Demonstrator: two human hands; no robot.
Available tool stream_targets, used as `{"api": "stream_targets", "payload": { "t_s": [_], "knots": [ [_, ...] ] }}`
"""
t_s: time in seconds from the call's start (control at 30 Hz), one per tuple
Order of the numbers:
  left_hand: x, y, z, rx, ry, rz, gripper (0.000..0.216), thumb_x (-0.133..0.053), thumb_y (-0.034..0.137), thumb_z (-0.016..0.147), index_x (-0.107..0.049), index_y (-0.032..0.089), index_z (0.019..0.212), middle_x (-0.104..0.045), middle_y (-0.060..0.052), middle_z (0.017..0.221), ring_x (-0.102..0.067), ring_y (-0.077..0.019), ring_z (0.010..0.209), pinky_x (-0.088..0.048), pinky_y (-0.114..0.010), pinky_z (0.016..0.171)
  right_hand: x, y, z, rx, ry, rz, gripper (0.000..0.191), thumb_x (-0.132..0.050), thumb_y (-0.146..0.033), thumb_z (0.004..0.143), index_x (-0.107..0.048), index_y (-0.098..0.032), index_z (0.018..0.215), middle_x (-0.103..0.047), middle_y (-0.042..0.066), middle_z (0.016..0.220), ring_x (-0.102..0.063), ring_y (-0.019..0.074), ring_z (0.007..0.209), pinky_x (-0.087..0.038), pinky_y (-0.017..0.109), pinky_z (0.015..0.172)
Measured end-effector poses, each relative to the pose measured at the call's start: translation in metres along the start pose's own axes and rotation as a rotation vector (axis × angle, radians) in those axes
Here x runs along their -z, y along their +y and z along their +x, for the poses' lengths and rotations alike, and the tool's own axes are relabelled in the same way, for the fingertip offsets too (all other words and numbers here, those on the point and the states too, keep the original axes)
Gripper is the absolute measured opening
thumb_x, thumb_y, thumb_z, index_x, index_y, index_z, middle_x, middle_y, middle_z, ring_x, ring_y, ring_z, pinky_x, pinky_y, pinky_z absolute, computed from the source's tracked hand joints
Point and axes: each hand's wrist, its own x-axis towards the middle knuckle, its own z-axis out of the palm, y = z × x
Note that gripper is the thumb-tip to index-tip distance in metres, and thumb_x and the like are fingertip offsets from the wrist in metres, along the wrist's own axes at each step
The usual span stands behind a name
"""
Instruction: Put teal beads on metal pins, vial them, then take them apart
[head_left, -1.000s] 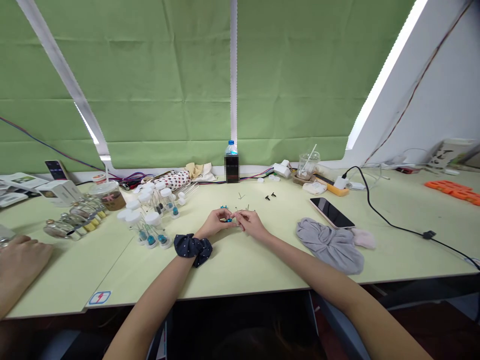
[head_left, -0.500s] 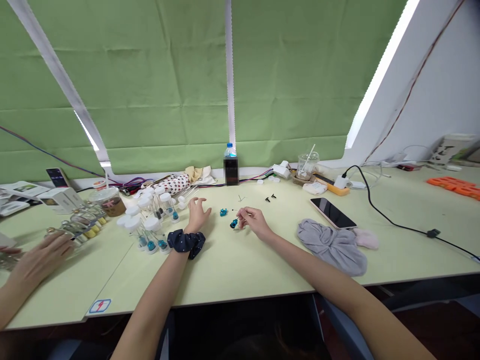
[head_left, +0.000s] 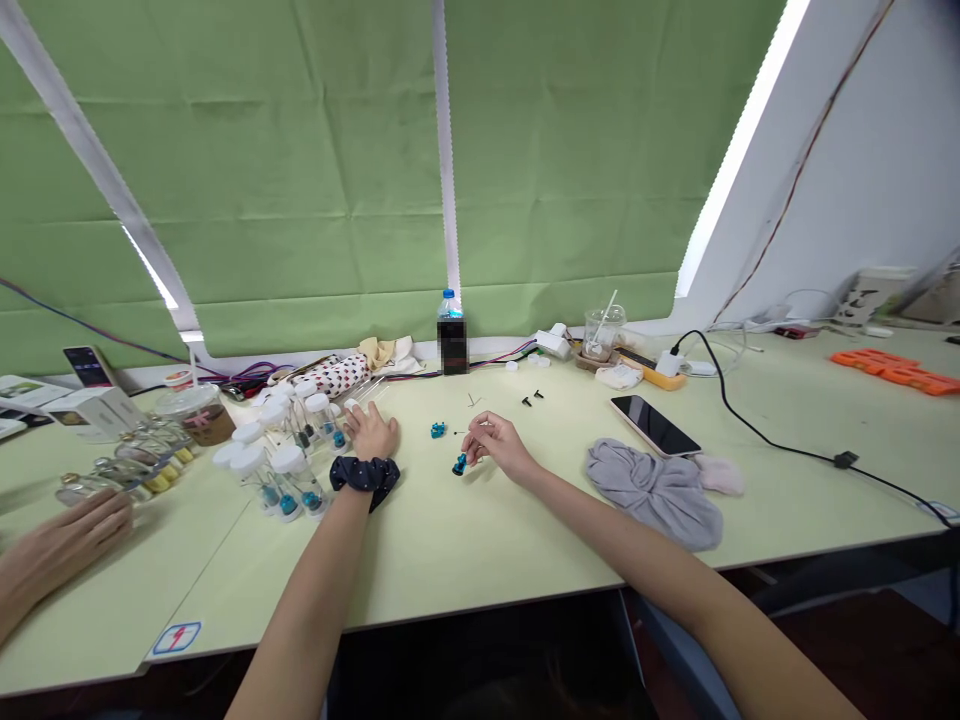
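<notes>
My left hand (head_left: 373, 435), a dark dotted scrunchie (head_left: 364, 474) at its wrist, reaches with fingers apart beside the clear tubes with white caps (head_left: 289, 460); several of them hold blue pieces. Its fingertips are by clear, thin-walled pieces lying behind the tubes, and whether they touch them I cannot tell. Between the fingertips of my right hand (head_left: 501, 446) is a small blue part with a black end (head_left: 460, 464), close above the table. Another small blue part (head_left: 438, 430) lies between my hands, with a thin black-tipped pin (head_left: 457, 433) near it.
Small black screws (head_left: 527, 402) lie farther back. To the right are a phone (head_left: 654, 425), a grey cloth (head_left: 652, 490) and a black cable (head_left: 765, 437). A bottle (head_left: 452, 345) stands at the back. At left, another person's hand (head_left: 82, 525) rests near small glass bottles (head_left: 139, 465).
My left hand has moved forward and left toward the tubes. My right hand keeps its pinch on the blue part. The view has shifted slightly, and the other person's hand has drawn back.
</notes>
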Motion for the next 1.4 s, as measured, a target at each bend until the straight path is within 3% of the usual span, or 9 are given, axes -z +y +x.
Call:
{"api": "stream_targets", "payload": {
  "t_s": [0.2,0.37,0.5,0.7,0.9,1.1,1.4],
  "knots": [
    [0.001,0.0,0.004,-0.02,-0.072,0.045,0.04,-0.043,0.032,0.085,-0.039,0.014,0.12,-0.043,-0.019,0.121,-0.039,-0.0345,0.109,-0.034,-0.049,0.086,0.004,0.0,0.001,-0.02,0.025,-0.014,0.049,-0.057,-0.055,0.077,-0.058,-0.018,0.108,-0.061,0.001,0.066,-0.057,0.0106,0.05,-0.048,0.025,0.049],
    [-0.003,-0.002,0.004,-0.1,-0.114,0.045,0.026,-0.041,0.027,0.086,-0.049,0.014,0.107,-0.049,-0.019,0.112,-0.039,-0.0337,0.11,-0.036,-0.045,0.085,0.009,0.005,0.003,-0.017,0.061,0.025,0.044,-0.059,-0.054,0.076,-0.063,-0.016,0.097,-0.059,0.001,0.066,-0.054,0.0094,0.05,-0.046,0.025,0.05],
    [-0.001,0.002,-0.001,-0.171,-0.107,-0.048,0.031,-0.039,0.027,0.088,-0.047,0.01,0.113,-0.053,-0.02,0.109,-0.043,-0.0333,0.108,-0.037,-0.044,0.086,0.018,0.01,0.01,-0.015,0.138,0.094,0.041,-0.06,-0.054,0.075,-0.061,-0.016,0.089,-0.059,0.001,0.068,-0.055,0.0105,0.052,-0.047,0.026,0.052],
    [0.022,0.031,-0.027,-0.494,-0.137,-0.415,0.038,-0.038,0.038,0.09,-0.043,0.015,0.12,-0.059,-0.01,0.092,-0.053,-0.0254,0.093,-0.04,-0.037,0.082,0.039,0.009,0.022,0.044,0.354,0.215,0.039,-0.063,-0.054,0.072,-0.059,-0.018,0.087,-0.06,0.003,0.069,-0.056,0.0122,0.058,-0.048,0.028,0.058],
    [0.049,0.053,-0.058,-0.748,-0.148,-0.422,0.032,-0.042,0.038,0.089,-0.051,0.019,0.113,-0.059,-0.009,0.091,-0.052,-0.0248,0.092,-0.036,-0.037,0.081,0.065,-0.008,0.028,0.185,0.542,0.251,0.032,-0.058,-0.051,0.078,-0.058,-0.019,0.085,-0.062,0.003,0.07,-0.055,0.0125,0.059,-0.048,0.03,0.061],
    [0.054,0.059,-0.069,-0.87,-0.168,-0.382,0.032,-0.039,0.036,0.091,-0.049,0.017,0.114,-0.059,-0.008,0.09,-0.05,-0.0235,0.093,-0.033,-0.037,0.083,0.07,-0.012,0.029,0.194,0.53,0.335,0.028,-0.061,-0.045,0.078,-0.059,-0.019,0.087,-0.063,0.003,0.072,-0.055,0.0117,0.061,-0.049,0.029,0.064],
    [0.05,0.064,-0.074,-0.851,-0.137,-0.372,0.033,-0.039,0.036,0.092,-0.048,0.014,0.114,-0.059,-0.008,0.088,-0.05,-0.0233,0.089,-0.033,-0.037,0.081,0.055,-0.003,0.025,0.141,0.4,0.336,0.03,-0.064,-0.045,0.076,-0.061,-0.018,0.087,-0.062,0.003,0.07,-0.054,0.0114,0.06,-0.048,0.027,0.06]
  ]
}}
